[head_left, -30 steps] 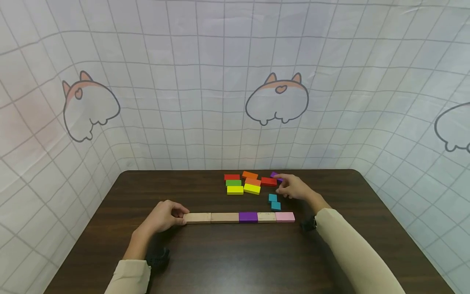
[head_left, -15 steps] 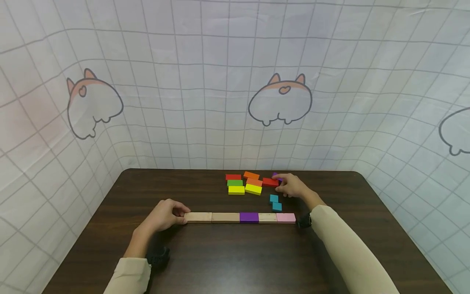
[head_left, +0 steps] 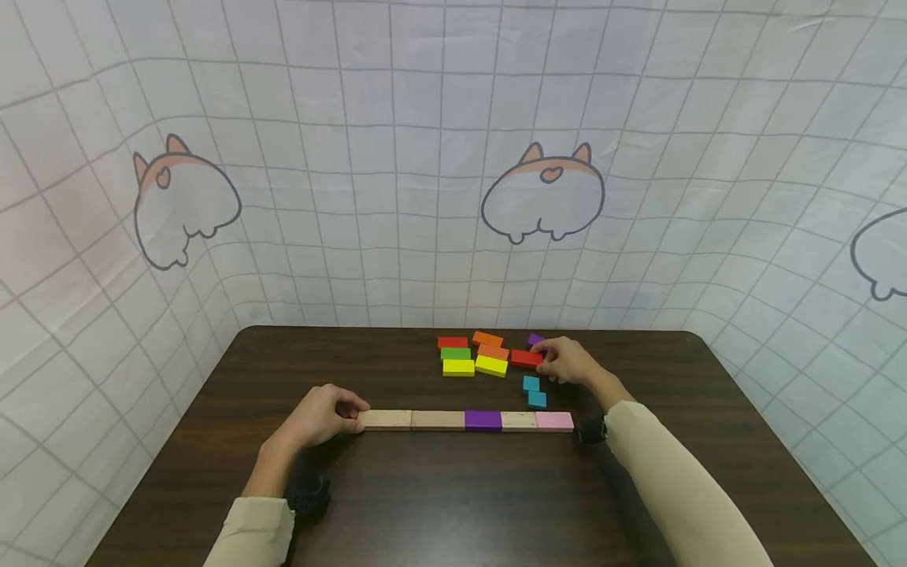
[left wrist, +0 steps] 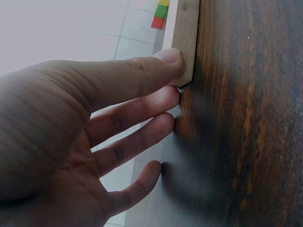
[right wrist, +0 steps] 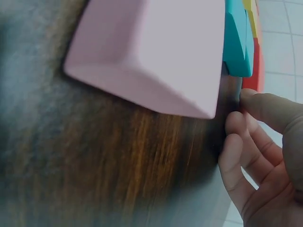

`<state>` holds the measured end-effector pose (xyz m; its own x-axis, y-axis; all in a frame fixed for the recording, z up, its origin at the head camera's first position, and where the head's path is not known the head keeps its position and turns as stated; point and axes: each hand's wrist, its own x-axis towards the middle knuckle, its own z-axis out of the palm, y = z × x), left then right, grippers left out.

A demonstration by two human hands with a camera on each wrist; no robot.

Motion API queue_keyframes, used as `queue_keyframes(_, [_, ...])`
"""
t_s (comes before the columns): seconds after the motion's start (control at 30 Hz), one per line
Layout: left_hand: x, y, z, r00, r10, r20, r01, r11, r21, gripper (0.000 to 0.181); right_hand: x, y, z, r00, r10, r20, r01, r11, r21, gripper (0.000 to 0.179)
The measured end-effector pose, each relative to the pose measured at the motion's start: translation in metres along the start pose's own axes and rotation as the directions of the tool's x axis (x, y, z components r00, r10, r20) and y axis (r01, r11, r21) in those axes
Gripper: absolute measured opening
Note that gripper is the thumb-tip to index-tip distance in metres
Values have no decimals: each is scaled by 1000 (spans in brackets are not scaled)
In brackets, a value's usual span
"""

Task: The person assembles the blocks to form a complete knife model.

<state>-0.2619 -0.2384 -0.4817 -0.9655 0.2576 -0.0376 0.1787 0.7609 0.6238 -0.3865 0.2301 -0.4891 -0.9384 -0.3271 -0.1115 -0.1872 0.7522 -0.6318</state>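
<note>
A straight row of flat blocks lies across the table: two long plain wooden ones, a purple block (head_left: 483, 420), a short wooden block (head_left: 519, 420) and a pink block (head_left: 555, 421). At its left end my left hand (head_left: 322, 416) pinches the long wooden block (head_left: 387, 420), thumb along the near side, as the left wrist view confirms; its index finger is mostly hidden there. Farther back, my right hand (head_left: 570, 362) pinches the right end of a red block (head_left: 524, 359) between thumb and index finger. Just behind these fingers lies another purple block (head_left: 536, 340).
Two small teal blocks (head_left: 531, 383) lie between the row and the red block. Left of the red block is a cluster of yellow (head_left: 458, 368), green (head_left: 456, 354), orange (head_left: 488, 339) and red blocks. A white grid-patterned cloth (head_left: 397, 197) hangs around the dark table (head_left: 439, 488).
The right hand has shifted from the far purple block onto the red block, which has moved slightly toward me. The left hand keeps its place at the row's end.
</note>
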Motion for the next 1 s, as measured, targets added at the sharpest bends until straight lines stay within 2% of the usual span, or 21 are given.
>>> queue_keyframes(0.43, [-1, 3, 0, 1000, -5, 0, 5, 1000, 3, 20, -32, -1, -18, 995, -84, -49, 87, 994, 60, 43])
queue_keyframes(0.6, [-1, 4, -1, 1000, -3, -3, 3, 1000, 4, 20, -48, -8, -24, 989, -126, -71, 129, 991, 35, 43])
queue_keyframes(0.83, [0, 3, 0, 1000, -7, -8, 7, 1000, 6, 20, -70, -19, -22, 987, -142, -69, 144, 989, 21, 40])
queue_keyframes(1.0, [0, 2, 1, 1000, -9, -7, 9, 1000, 10, 20, -86, -29, -14, 980, -193, -49, 195, 981, 26, 39])
